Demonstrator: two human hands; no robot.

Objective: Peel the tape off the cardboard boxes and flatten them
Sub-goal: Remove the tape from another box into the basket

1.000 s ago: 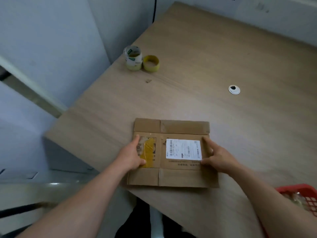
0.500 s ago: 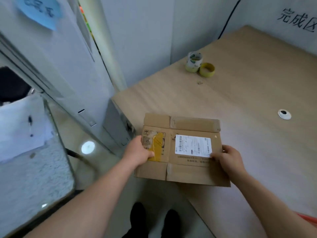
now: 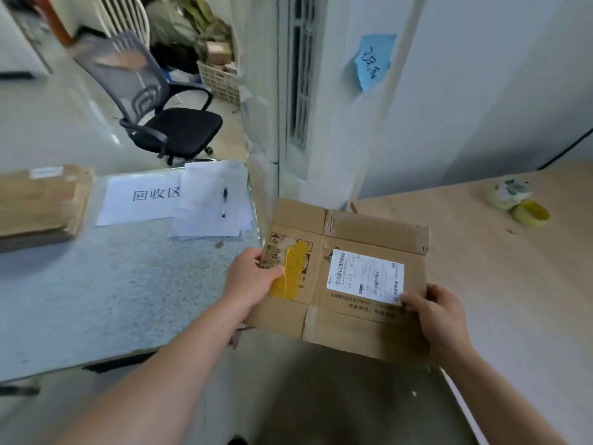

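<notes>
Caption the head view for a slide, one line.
A flattened box with yellow tape, held by the left hand and right hand between table and counter.

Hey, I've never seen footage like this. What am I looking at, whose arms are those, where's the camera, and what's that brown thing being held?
There is no machine here. These are a person's two bare arms, and every picture comes from one wide-angle camera worn on the head, looking down at the hands. The left hand grips the left edge of a flattened cardboard box, thumb on top. The right hand grips its near right corner. The box carries a yellow tape patch and a white shipping label. It looks held up in the gap between two surfaces. To the right is a wooden table with two tape rolls. To the left is a grey counter with papers, a pen and a stack of cardboard.
</notes>
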